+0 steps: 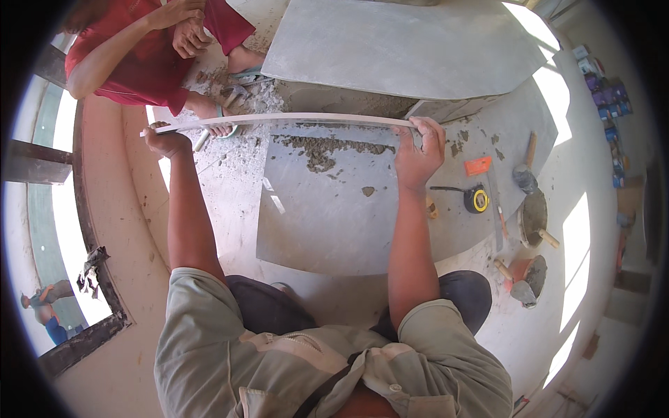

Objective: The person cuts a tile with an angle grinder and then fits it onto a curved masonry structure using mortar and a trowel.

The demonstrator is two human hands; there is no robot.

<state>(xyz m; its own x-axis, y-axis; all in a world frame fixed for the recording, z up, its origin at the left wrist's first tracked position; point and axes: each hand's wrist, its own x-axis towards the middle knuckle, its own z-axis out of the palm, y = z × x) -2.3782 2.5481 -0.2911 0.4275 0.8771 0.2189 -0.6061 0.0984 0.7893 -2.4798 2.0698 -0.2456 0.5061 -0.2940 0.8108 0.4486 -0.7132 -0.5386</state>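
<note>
A long, thin, pale strip (293, 119), slightly bowed in this view, spans between my two hands above the floor. My left hand (167, 141) is closed round its left end, and my right hand (421, 155) grips the right end with thumb and fingers. Below the strip lies a large grey tile (327, 230) with wet mortar (320, 150) smeared along its far part. Right of my right hand are a black and yellow tape measure (477, 200) and a square with an orange handle (478, 166) and a metal blade.
Another large grey tile (390, 49) lies beyond a mortar-filled gap. A person in red (139, 63) crouches at the far left near a hammer (235, 95). On the right are a wooden-handled trowel (525, 174) and two mortar buckets (532, 217). A window frame (87, 209) borders the left.
</note>
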